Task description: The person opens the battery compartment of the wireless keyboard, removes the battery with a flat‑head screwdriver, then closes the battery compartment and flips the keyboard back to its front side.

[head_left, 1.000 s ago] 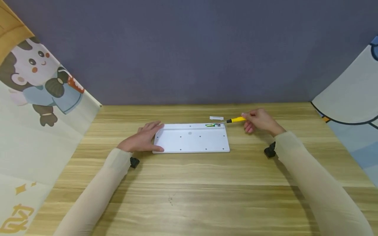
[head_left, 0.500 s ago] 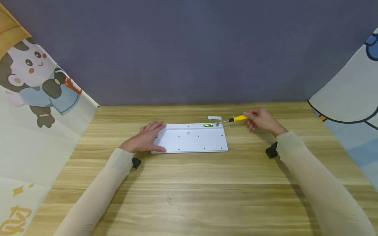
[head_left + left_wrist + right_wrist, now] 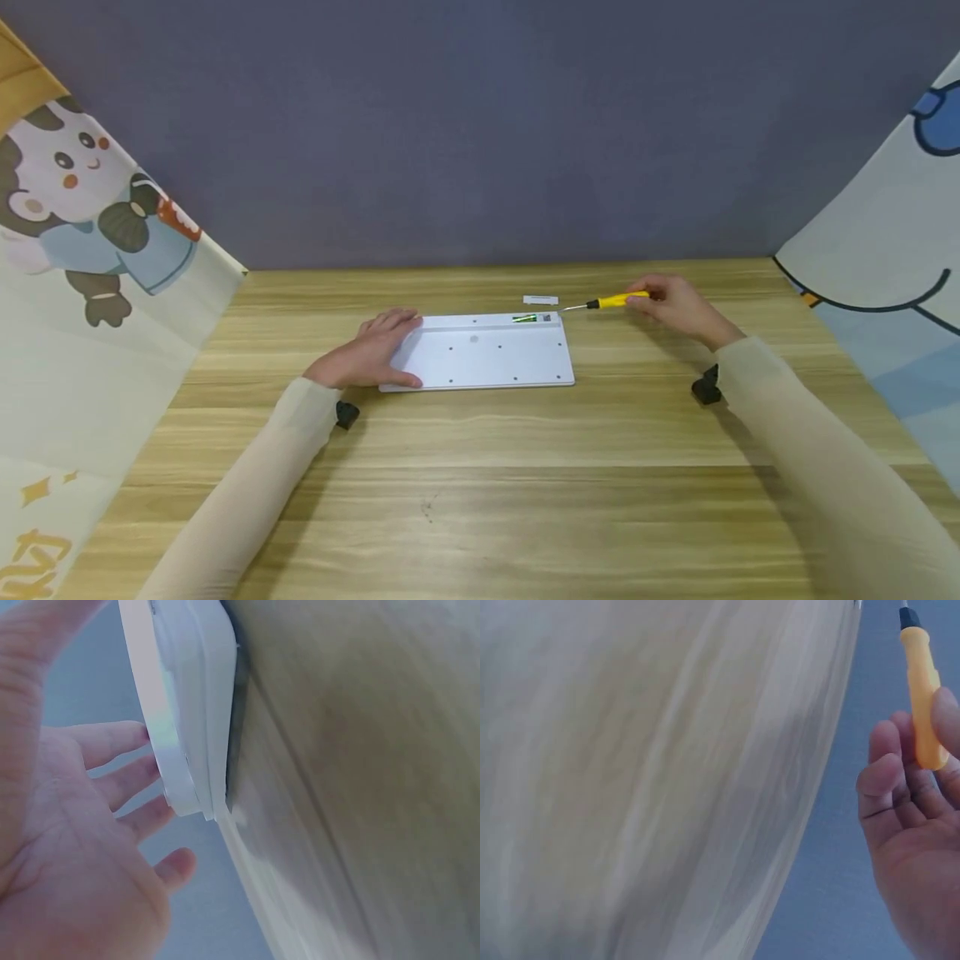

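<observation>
your left hand (image 3: pixel 366 353) lies spread wide on the left end of the white panel (image 3: pixel 483 363), mid-frame; your right hand (image 3: pixel 681 307) pinches the yellow screwdriver (image 3: pixel 613 301), right of centre, tip near the panel's upper-right corner.

Panel (image 3: pixel 495 362) on worktop (image 3: pixel 495 492), cover strip (image 3: pixel 540 300) just behind. Battery (image 3: pixel 524 318) in panel's right rear, screwdriver (image 3: pixel 618 301) to the right.

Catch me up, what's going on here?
A person's left grip rests on the left end of what looks like a white keyboard, underside up on the table. The right grip holds a yellow-handled screwdriver, tip at the far right corner, near the open battery compartment; contact is unclear. A green battery sits inside, and a small white cover lies just beyond the keyboard.
</observation>
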Available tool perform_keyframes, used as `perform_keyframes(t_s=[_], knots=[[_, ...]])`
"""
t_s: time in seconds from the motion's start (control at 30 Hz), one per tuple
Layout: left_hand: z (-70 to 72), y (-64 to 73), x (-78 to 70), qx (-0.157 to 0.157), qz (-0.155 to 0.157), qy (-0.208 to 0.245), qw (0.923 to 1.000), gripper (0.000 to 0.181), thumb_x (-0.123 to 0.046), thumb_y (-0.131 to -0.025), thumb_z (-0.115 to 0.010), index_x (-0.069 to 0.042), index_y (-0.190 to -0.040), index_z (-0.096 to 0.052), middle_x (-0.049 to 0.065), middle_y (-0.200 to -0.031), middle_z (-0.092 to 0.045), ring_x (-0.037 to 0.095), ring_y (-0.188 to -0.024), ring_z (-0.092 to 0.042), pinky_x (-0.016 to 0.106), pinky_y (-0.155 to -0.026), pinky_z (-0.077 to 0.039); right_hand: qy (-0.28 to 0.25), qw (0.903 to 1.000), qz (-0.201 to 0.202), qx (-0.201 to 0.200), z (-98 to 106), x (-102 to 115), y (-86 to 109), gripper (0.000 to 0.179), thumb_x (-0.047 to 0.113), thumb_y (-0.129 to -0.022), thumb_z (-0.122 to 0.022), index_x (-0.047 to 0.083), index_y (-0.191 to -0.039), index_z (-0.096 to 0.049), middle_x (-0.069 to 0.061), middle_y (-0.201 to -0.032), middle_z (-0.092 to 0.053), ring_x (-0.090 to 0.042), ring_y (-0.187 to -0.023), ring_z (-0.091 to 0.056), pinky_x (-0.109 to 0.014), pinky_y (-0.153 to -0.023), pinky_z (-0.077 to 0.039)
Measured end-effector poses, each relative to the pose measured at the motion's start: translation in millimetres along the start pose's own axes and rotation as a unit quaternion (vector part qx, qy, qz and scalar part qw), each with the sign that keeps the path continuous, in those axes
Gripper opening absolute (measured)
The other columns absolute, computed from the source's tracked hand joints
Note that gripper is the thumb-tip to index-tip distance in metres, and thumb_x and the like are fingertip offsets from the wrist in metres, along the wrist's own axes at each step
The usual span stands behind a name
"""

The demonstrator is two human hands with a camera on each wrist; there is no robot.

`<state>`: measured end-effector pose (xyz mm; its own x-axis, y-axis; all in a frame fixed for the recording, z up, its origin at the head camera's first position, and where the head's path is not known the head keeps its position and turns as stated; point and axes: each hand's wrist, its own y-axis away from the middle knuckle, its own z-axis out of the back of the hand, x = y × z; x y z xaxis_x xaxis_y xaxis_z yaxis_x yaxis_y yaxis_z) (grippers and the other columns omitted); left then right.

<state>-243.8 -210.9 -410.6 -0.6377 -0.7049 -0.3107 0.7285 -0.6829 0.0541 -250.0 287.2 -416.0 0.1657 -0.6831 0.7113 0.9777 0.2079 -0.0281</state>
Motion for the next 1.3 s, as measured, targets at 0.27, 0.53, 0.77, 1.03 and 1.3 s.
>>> perform_keyframes(t_s=[0.27, 0.53, 0.77, 1.03, 1.3], knots=[[-0.6, -2.9, -1.6, 0.006, -0.002, 0.01, 0.9999, 0.101, -0.053, -0.074, -0.075, 0.0, -0.147, -0.029, 0.017, -0.151, -0.023, 0.033, -0.138, -0.015, 0.051, -0.108, -0.015, 0.02, 0.9998, -0.007, 0.002, 6, -9, 11.0, 0.03, 0.029, -0.092, -0.063, 0.005, -0.109, -0.064, -0.016, -0.089, -0.062, -0.032, -0.067, -0.056, -0.033, -0.052, -0.046], [-1.4, -4.4, -2.0, 0.015, 0.004, 0.022, 0.9996, 0.104, -0.055, -0.074, -0.074, -0.001, -0.148, -0.025, 0.015, -0.153, -0.02, 0.031, -0.139, -0.014, 0.05, -0.108, -0.015, 0.087, 0.9962, -0.009, 0.001, 9, -16, 22.8, 0.029, 0.029, -0.089, -0.067, 0.002, -0.1, -0.068, -0.01, -0.086, -0.064, -0.023, -0.07, -0.056, -0.033, -0.058, -0.046], [-1.6, -5.7, -2.1, 0.021, 0.016, 0.032, 0.9991, 0.105, -0.056, -0.073, -0.074, -0.003, -0.149, -0.024, 0.014, -0.153, -0.018, 0.031, -0.138, -0.013, 0.051, -0.107, -0.015, 0.131, 0.99, -0.042, 0.033, 11, -10, 35.4, 0.023, 0.025, -0.087, -0.07, 0.003, -0.093, -0.069, -0.004, -0.081, -0.064, -0.021, -0.071, -0.056, -0.035, -0.063, -0.044], [-0.9, -8.7, -4.8, 0.016, 0.018, 0.033, 0.9992, 0.105, -0.057, -0.071, -0.075, -0.003, -0.148, -0.026, 0.014, -0.151, -0.022, 0.031, -0.137, -0.015, 0.053, -0.104, -0.016, 0.145, 0.9862, -0.06, 0.053, 9, -1, 55.1, 0.028, 0.024, -0.085, -0.071, 0.001, -0.098, -0.064, -0.005, -0.079, -0.061, -0.019, -0.066, -0.054, -0.033, -0.057, -0.044], [-2.0, -11.9, -7.4, 0.017, 0.014, 0.03, 0.9993, 0.105, -0.056, -0.072, -0.075, -0.003, -0.148, -0.027, 0.015, -0.151, -0.022, 0.031, -0.137, -0.015, 0.053, -0.105, -0.015, 0.153, 0.9822, -0.082, 0.073, 9, 7, 73.3, 0.042, 0.027, -0.087, -0.068, -0.003, -0.113, -0.056, -0.004, -0.068, -0.054, -0.018, -0.054, -0.046, -0.032, -0.049, -0.037]])
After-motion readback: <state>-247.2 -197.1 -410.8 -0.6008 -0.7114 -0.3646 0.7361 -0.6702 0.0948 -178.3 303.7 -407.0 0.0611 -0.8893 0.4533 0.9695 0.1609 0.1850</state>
